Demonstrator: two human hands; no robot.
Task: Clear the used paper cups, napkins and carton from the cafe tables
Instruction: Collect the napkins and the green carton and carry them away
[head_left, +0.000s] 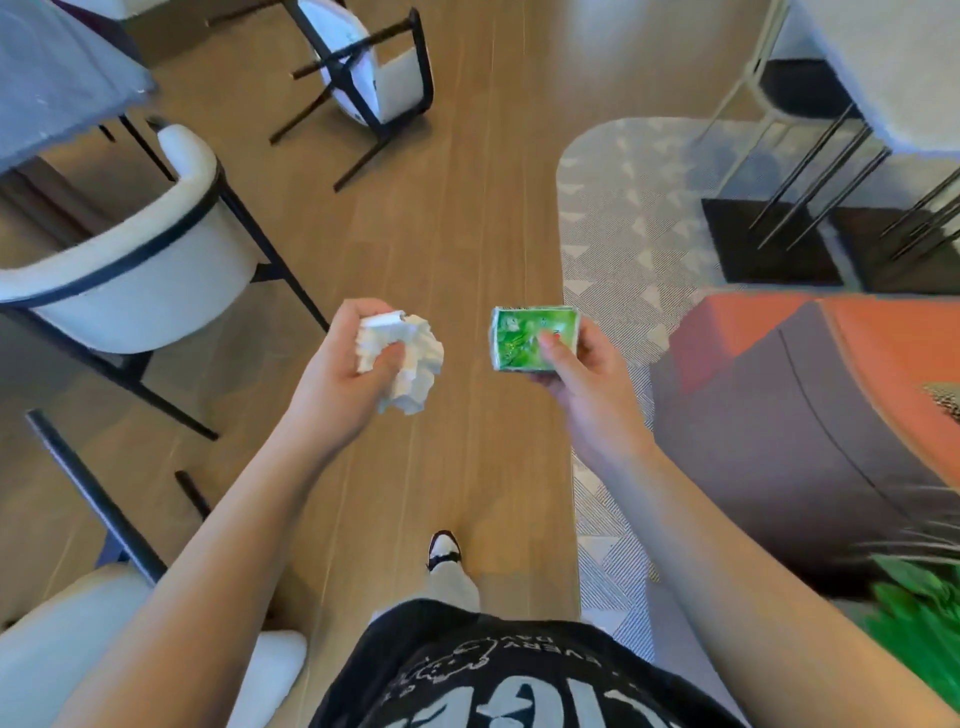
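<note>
We log the carry step of the clearing job. Both hands are loaded and held out in front of the body, well apart from each other, above the brown wood-plank floor (457, 208).

Left hand (343, 364): fingers curled round a crumpled wad of white paper napkins (410, 358), which bulges out past the thumb. A straight white edge shows at the top of the wad; whether a crushed cup is folded in with it we cannot tell.

Right hand (576, 374): thumb laid on the printed face of a small green drink carton (530, 338), fingers curled behind it. Carton is held roughly upright; top looks flattened.

Surroundings: a white padded tub chair with black metal legs (130, 270) to the left, a grey patterned rug (613, 218) to the right, an orange and grey upholstered seat (810, 395) beyond it. One shoe (444, 551) is forward on the floor, so we judge the person to be mid-stride between worktops.

No bin or tray is in view. Next move, as we judge it: find the disposal point, bring both hands over it and let go of each load. Paper cups are not visible here; we take them to be outstanding or out of frame.
</note>
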